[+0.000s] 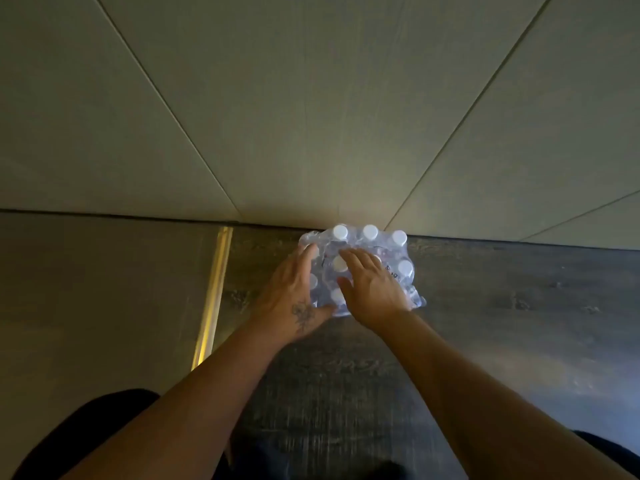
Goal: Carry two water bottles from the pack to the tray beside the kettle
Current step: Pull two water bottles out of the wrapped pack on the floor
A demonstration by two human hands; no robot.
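Resting on the shrink-wrapped, white-capped pack (381, 244): both hands.

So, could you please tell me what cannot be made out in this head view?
- Bottles under the left hand and right hand: hidden, so the pack cannot be counted.
- Grip: whether either hand is closed on a bottle or only rests on the plastic wrap is unclear.
- Print on the wrap: too small and blurred.
- Tray and kettle: outside the frame.
- Floor near the bottom edge: blurred.
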